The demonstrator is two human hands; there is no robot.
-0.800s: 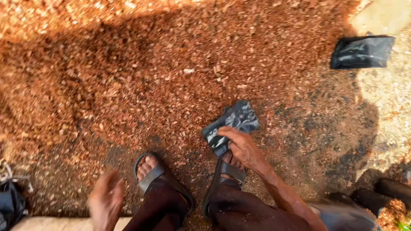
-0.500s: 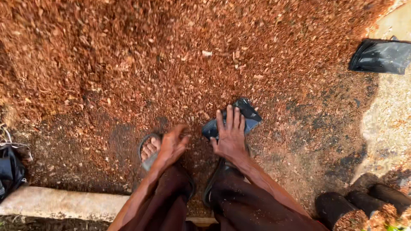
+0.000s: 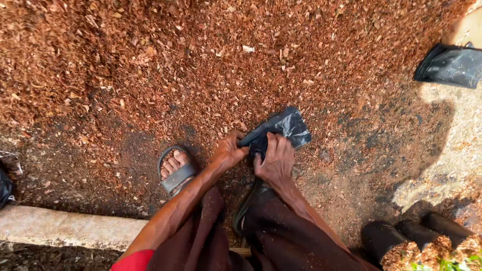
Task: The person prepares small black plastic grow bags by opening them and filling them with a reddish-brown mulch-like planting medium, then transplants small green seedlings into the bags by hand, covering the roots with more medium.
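A small black plastic bag (image 3: 283, 128) lies on a bed of reddish-brown wood chips (image 3: 201, 60) just ahead of my feet. My left hand (image 3: 228, 150) grips its near left edge. My right hand (image 3: 275, 159) holds the bag's lower end, fingers curled over the plastic. Both arms reach down past my dark trousers. My left foot in a dark sandal (image 3: 175, 170) stands on the chips; my right foot is mostly hidden under my right arm.
Another black plastic bag (image 3: 449, 64) lies at the upper right on pale ground. Filled black bags of chips (image 3: 416, 241) stand at the lower right. A concrete kerb (image 3: 65, 228) runs along the lower left, with a dark object (image 3: 5, 185) at the left edge.
My left hand came from beside my left foot across to the bag and took hold of its edge. My right hand closed on the bag. The view shifted slightly.
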